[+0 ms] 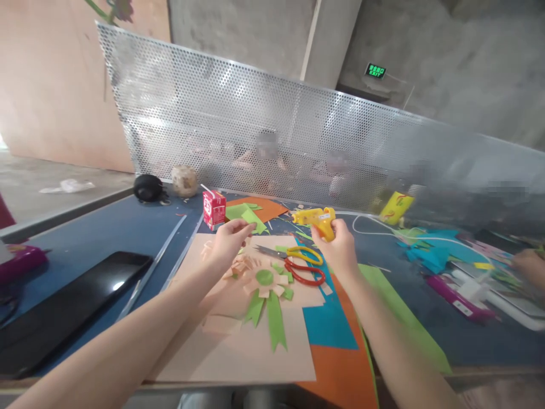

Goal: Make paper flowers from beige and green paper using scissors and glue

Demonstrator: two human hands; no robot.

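Observation:
My right hand grips a yellow glue gun by its handle, its nozzle pointing left. My left hand is closed in a pinch beside a light green paper piece; what lies between its fingertips is too small to make out. Below and between the hands, scissors with one yellow and one red handle lie on pale peach paper. A paper rosette with a green centre and two notched green tails rests on that paper. Curled peach paper strips are beside it, partly behind my left hand.
A red drink carton with a straw stands behind my left hand. A black tablet-like device lies at left. Blue, orange and green sheets lie at right. A perforated metal screen borders the table's back. Another person's hand shows far right.

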